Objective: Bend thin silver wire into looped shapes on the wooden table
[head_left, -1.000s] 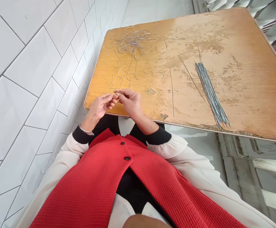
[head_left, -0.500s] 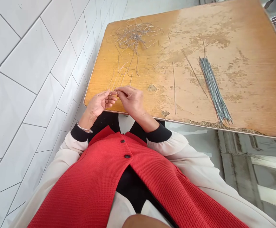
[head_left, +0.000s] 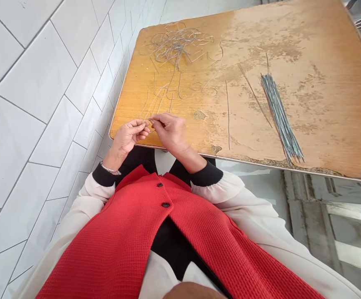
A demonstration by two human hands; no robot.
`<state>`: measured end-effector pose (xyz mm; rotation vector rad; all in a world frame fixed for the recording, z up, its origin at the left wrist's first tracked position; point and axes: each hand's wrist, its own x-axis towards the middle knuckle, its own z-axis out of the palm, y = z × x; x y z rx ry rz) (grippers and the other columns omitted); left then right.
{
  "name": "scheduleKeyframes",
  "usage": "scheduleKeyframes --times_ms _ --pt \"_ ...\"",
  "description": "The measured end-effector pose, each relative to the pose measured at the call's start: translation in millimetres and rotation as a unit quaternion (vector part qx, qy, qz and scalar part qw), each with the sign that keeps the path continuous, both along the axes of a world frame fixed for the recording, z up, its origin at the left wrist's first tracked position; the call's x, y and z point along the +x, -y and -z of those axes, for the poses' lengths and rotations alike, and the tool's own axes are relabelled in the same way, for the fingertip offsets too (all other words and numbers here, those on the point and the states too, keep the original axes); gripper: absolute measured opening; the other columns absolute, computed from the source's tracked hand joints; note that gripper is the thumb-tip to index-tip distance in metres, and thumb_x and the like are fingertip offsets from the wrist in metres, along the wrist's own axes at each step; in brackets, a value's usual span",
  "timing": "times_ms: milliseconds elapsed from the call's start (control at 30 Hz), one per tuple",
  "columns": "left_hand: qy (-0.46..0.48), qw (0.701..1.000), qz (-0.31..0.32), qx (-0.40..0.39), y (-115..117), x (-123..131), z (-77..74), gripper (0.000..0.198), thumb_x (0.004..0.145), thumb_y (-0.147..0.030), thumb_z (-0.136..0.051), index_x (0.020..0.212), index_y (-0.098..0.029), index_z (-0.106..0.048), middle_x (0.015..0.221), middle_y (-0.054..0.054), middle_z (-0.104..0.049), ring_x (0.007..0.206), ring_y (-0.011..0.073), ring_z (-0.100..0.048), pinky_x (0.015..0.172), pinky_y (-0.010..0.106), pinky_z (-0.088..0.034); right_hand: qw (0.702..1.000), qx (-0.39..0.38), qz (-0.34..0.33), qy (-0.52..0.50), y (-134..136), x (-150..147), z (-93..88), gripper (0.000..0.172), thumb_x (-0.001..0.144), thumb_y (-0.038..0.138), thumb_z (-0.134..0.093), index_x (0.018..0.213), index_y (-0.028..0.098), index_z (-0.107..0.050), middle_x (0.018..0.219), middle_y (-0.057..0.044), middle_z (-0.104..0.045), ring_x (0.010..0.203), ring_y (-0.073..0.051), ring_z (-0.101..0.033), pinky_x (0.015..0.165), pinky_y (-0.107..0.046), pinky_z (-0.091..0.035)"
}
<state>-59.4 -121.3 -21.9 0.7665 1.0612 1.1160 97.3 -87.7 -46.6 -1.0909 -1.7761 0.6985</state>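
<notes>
Near the front left edge of the worn wooden table [head_left: 211, 124], my two hands meet fingertip to fingertip. My left hand [head_left: 130, 135] is closed in a pinch on a thin wire [head_left: 147, 121]. Thumb and index finger of my right hand [head_left: 170, 129] pinch the same spot from the other side. How the wire runs between the fingers is too fine to make out. Just beyond the fingers lie several loose thin wires [head_left: 159, 97], some straight and some curled. Farther back rests a tangled heap of wire [head_left: 177, 45].
To the right lies a bundle of grey-green rods [head_left: 281, 118]. Two single thin rods [head_left: 228, 114] lie between it and my hands. A white tiled wall [head_left: 43, 108] runs along the left. The table's front edge [head_left: 261, 162] is chipped.
My left fingers have drawn closer together around the wire. The fingertips of both hands have shifted only slightly; the things on the table have stayed put.
</notes>
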Motion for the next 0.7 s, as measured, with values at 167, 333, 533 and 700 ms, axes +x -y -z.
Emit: scheduleKeyframes --times_ms 167,333,533,700 --pt "-0.025 0.999 -0.043 0.019 2.4 5.2 -1.5 0.017 0.096 -0.010 -0.061 0.081 -0.014 -0.067 0.066 -0.004 -0.064 0.055 0.0019 -0.058 0.057 0.015 -0.044 1.000 0.008 0.004 -0.007 1.0 -3.3 0.6 0.022 0.094 0.025 -0.056 0.086 0.024 -0.076 0.092 -0.006 -0.077 0.090 -0.022 -0.070 0.087 -0.036 -0.051" --pt "-0.009 0.997 -0.077 0.013 4.1 9.4 -4.7 0.019 0.099 -0.009 -0.056 0.083 -0.014 -0.066 0.069 -0.003 -0.068 0.059 0.0026 -0.063 0.064 0.015 -0.050 1.000 0.000 0.008 -0.010 -2.3 -3.3 3.1 0.023 0.088 0.023 -0.059 0.099 0.022 -0.079 0.087 -0.005 -0.075 0.084 -0.020 -0.069 0.083 -0.034 -0.052" --pt "-0.015 0.998 -0.060 0.021 3.3 8.8 -4.3 0.013 0.099 -0.020 -0.061 0.089 -0.014 -0.067 0.078 0.001 -0.073 0.066 0.0062 -0.070 0.069 0.017 -0.054 0.994 -0.079 -0.011 -0.073 -7.2 0.2 9.9 0.026 0.084 0.023 -0.059 0.099 0.020 -0.080 0.077 -0.002 -0.073 0.064 -0.015 -0.063 0.067 -0.031 -0.051" --pt "-0.034 0.998 -0.048 0.025 3.2 8.8 -4.1 0.009 0.098 -0.022 -0.063 0.091 -0.016 -0.065 0.076 0.000 -0.073 0.061 0.0075 -0.070 0.059 0.018 -0.053 0.998 -0.054 0.003 -0.040 -5.7 3.3 6.4 0.025 0.090 0.031 -0.057 0.092 0.023 -0.081 0.086 -0.005 -0.079 0.073 -0.020 -0.069 0.070 -0.034 -0.054"
